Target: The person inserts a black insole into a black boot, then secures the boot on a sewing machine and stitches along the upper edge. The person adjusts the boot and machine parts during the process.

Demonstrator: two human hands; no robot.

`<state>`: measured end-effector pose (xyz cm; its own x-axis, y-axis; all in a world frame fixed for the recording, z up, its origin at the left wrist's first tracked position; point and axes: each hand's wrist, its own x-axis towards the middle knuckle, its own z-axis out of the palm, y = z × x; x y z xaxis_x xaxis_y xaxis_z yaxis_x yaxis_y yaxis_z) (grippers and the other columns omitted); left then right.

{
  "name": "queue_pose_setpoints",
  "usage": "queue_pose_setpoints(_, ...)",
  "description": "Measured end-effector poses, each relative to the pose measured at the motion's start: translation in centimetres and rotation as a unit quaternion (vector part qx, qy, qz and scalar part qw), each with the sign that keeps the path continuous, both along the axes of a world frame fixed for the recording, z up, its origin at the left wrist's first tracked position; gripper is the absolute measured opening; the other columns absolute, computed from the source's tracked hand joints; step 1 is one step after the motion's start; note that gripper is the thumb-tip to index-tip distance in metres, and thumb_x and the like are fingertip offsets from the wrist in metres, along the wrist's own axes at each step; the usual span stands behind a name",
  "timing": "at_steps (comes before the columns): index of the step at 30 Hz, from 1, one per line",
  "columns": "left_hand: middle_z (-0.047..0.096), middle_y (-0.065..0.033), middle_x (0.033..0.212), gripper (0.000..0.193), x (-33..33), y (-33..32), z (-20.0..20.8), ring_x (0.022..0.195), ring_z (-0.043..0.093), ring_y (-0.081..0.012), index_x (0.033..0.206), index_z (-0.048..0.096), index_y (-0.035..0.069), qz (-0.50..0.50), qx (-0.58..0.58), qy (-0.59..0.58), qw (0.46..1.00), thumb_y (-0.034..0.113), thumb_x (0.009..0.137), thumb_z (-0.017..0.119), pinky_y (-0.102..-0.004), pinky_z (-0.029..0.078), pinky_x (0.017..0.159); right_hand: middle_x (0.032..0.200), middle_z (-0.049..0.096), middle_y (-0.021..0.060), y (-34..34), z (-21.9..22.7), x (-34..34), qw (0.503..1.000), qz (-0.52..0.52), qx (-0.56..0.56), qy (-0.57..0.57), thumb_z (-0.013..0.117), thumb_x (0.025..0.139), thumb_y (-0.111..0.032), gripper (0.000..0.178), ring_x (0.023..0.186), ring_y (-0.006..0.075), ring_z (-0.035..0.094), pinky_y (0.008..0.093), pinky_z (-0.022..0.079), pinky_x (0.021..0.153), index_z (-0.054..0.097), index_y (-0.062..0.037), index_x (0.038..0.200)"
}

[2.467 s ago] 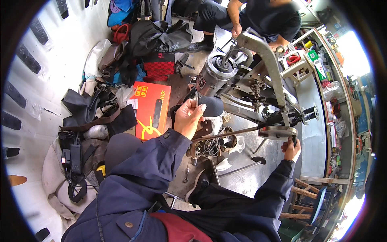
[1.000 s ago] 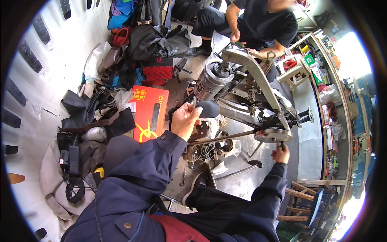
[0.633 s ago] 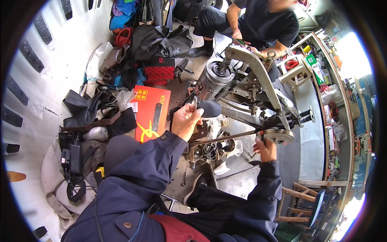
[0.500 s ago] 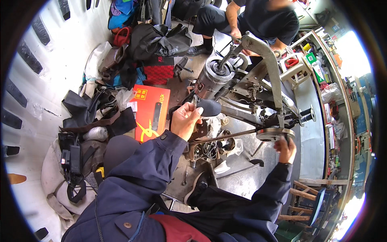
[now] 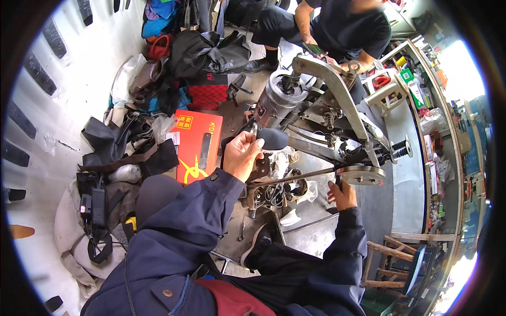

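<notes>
A metal hand-cranked machine (image 5: 345, 100) resembling a shoe-repair sewing machine stands before me, with a curved arm, springs and a round flywheel (image 5: 361, 175) at its near right end. My left hand (image 5: 243, 156) is closed, thumb and fingers pinching a dark grey piece with a rounded end (image 5: 274, 139), just below the machine's metal cylinder (image 5: 276, 102). What this piece is I cannot tell for certain. At the flywheel's left edge, my right hand (image 5: 343, 195) is closed around a dark crank handle (image 5: 338, 180), mostly covered by the fingers.
A red box (image 5: 196, 147) lies left of the machine, near leather scraps (image 5: 105, 137) and a black bag (image 5: 211, 52). Across from me sits a person (image 5: 350, 31) holding a phone. Shelves (image 5: 421, 105) and a wooden stool (image 5: 395, 263) stand at right. Loose parts lie beneath the machine.
My right hand has swung left around the flywheel with the crank handle. The machine's curved upper arm has shifted at its far end. My left hand has hardly moved.
</notes>
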<state>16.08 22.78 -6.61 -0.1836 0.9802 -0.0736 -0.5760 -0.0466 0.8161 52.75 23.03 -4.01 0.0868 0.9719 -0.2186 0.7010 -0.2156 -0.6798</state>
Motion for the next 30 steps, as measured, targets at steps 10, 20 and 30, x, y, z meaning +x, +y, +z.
queue_pose_setpoints(10,0.066,-0.0022,0.078,0.016,-0.2,0.2,0.0,0.065,0.062,-0.0086,0.094,0.061,0.005,0.0,0.0,-0.003,1.0,0.018,0.095,0.071,-0.0239,0.053,0.064,0.066,0.063,0.006,0.7,3.0,9.3,0.965,-0.203,0.16,0.049,0.063,0.097,-0.025,0.023,0.05,0.0129,0.058,0.0286,0.045,0.045,0.064,-0.0021,0.095)
queue_pose_setpoints(20,0.066,-0.0023,0.079,0.016,0.0,0.2,0.1,0.066,0.062,-0.0086,0.094,0.061,0.005,0.013,0.004,0.016,1.0,0.017,0.094,0.071,-0.0239,0.053,0.063,0.072,0.069,0.0101,0.1,0.2,-0.2,0.998,-0.031,-0.032,0.054,0.065,0.094,-0.027,0.031,0.055,0.0142,0.064,0.0284,0.049,0.052,0.063,0.0044,0.092)
queue_pose_setpoints(30,0.066,-0.0027,0.08,0.013,0.1,0.3,0.3,0.066,0.063,-0.0093,0.096,0.061,0.004,0.02,0.003,-0.01,1.0,0.013,0.095,0.069,-0.0236,0.054,0.064,0.067,0.064,0.0059,0.4,3.5,8.9,0.961,-0.205,0.157,0.096,0.065,0.097,-0.031,0.026,0.05,0.0119,0.058,0.0258,0.04,0.043,0.06,-0.0057,0.09)
